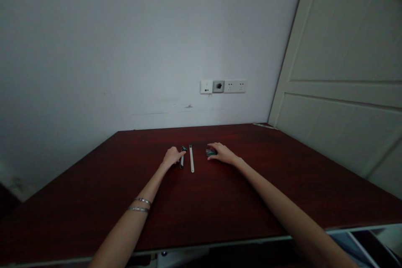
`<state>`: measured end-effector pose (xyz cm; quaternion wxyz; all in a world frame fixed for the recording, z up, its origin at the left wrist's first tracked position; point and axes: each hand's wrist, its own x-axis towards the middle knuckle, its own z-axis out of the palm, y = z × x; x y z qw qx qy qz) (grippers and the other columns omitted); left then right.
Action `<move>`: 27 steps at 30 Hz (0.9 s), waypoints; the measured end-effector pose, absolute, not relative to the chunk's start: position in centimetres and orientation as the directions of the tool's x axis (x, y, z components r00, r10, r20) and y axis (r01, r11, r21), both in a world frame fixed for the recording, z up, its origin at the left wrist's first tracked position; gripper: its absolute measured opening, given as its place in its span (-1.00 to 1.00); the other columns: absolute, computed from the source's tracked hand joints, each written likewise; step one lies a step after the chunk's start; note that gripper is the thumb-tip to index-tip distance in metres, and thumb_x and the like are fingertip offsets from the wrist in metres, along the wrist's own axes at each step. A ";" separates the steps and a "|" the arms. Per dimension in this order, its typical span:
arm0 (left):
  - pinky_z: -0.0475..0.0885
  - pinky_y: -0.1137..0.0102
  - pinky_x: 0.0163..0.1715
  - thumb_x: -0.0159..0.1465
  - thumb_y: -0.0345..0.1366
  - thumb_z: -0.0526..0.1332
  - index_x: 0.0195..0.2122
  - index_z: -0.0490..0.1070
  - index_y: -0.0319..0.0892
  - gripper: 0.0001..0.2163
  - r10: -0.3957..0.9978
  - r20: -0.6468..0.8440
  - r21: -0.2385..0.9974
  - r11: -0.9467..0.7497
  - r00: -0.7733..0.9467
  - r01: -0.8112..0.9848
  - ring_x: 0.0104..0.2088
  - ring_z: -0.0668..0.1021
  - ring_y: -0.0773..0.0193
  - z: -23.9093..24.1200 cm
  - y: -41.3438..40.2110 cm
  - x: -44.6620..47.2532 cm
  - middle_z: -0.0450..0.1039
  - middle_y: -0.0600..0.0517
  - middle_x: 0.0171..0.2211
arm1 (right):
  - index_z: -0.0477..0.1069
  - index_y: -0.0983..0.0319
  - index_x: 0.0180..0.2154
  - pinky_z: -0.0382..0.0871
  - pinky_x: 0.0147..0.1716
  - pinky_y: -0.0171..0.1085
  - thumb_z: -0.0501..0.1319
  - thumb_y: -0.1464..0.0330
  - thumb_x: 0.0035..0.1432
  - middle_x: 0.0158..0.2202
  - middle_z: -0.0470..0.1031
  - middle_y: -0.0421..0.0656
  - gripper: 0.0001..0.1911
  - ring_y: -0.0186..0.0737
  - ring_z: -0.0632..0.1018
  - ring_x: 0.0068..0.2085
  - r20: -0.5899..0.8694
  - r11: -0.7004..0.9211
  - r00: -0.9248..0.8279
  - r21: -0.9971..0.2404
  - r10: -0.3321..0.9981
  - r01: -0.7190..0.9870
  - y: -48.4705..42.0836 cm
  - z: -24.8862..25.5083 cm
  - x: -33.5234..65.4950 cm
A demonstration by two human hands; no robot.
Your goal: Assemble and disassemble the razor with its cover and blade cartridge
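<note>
1. The left hand (172,157) touches the slim dark tool (181,157) with its fingertips; whether it grips is unclear.
2. The tool lies mid-table (94,184), its long axis pointing towards the wall, parallel to the pale strip (191,159).
3. The right hand (221,153) pinches the small dark block (210,152).

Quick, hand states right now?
Left hand: fingertips on slim dark tool; grip cannot be told.
Right hand: fingers at small dark object; grip cannot be told.

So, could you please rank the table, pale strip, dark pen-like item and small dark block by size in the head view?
table
pale strip
dark pen-like item
small dark block
The last two are partly covered, so unsure.
</note>
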<state>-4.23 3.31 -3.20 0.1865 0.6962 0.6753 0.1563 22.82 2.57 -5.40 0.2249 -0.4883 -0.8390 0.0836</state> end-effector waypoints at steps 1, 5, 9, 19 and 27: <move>0.31 0.48 -0.58 0.18 -0.03 0.06 -0.65 0.38 -0.27 -0.57 0.998 -0.038 0.471 -0.018 0.041 0.882 -0.64 0.47 0.34 -3.1 3.2 -4.2 0.48 -0.10 -0.58 | 0.20 0.22 0.12 0.18 -0.03 -0.09 0.25 0.01 -0.09 0.06 0.31 0.04 -0.23 -0.01 0.32 0.06 0.288 0.501 -0.416 -0.379 0.863 0.778 2.8 -5.6 22.7; 0.30 0.49 -0.58 0.17 -0.05 0.08 -0.60 0.41 -0.28 -0.60 0.998 -0.043 0.479 -0.012 0.037 0.878 -0.63 0.48 0.34 -3.3 3.3 -4.2 0.49 -0.09 -0.56 | 0.22 0.23 0.11 0.17 -0.01 -0.10 0.27 0.03 -0.11 0.04 0.33 0.03 -0.22 -0.01 0.32 0.06 0.280 0.483 -0.397 -0.425 0.874 0.765 3.6 -6.3 22.9; 0.29 0.50 -0.59 0.17 -0.06 0.09 -0.56 0.41 -0.27 -0.63 0.997 -0.046 0.478 -0.026 0.054 0.878 -0.62 0.48 0.33 -3.4 3.4 -4.3 0.50 -0.09 -0.53 | 0.25 0.20 0.09 0.17 -0.01 -0.09 0.30 0.05 -0.15 0.04 0.34 0.00 -0.24 -0.02 0.34 0.05 0.293 0.481 -0.385 -0.449 0.875 0.753 3.7 -6.3 23.1; 0.32 0.46 -0.45 0.10 -0.06 0.17 -0.42 0.46 -0.27 -0.67 1.000 -0.014 0.356 -0.019 0.025 0.934 -0.36 0.56 0.14 -3.4 3.0 -4.2 0.51 -0.15 -0.47 | 0.41 0.27 -0.08 0.30 -0.21 -0.24 0.08 0.18 0.13 -0.27 0.50 -0.02 -0.60 -0.12 0.51 -0.22 0.262 0.347 -0.263 -0.356 0.928 0.868 0.5 -3.2 15.2; 0.36 0.42 -0.37 0.11 -0.19 0.16 -0.23 0.45 -0.28 -0.71 0.999 -0.012 0.272 -0.026 0.031 0.962 -0.15 0.53 0.01 -3.5 2.3 -3.4 0.49 -0.28 -0.20 | 0.43 0.40 -0.21 0.33 -0.23 -0.18 0.07 0.28 0.10 -0.20 0.48 0.17 -0.66 0.05 0.52 -0.16 0.170 0.277 -0.235 -0.292 0.957 0.915 -1.2 -4.1 10.9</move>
